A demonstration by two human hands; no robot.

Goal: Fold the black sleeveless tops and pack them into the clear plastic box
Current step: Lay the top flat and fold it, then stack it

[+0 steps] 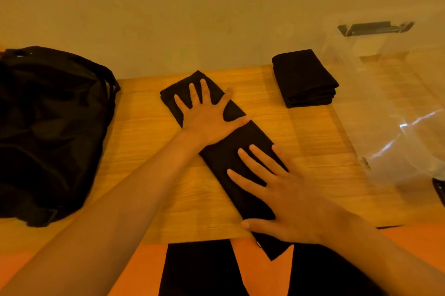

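- Black top (240,138), folded into a long strip, lies diagonally on the bench (149,127).
- Left hand (207,120) flat on its far end, right hand (281,199) flat on its near end.
- Right of it: folded stack (303,76), clear plastic box (397,115); left: black heap (48,127).

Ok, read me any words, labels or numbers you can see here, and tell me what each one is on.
No text here can be read.
On the clear plastic box, a small patch of dark print: too small and blurred to read.
On the long black top, the folded stack and the black pile: no text shows.
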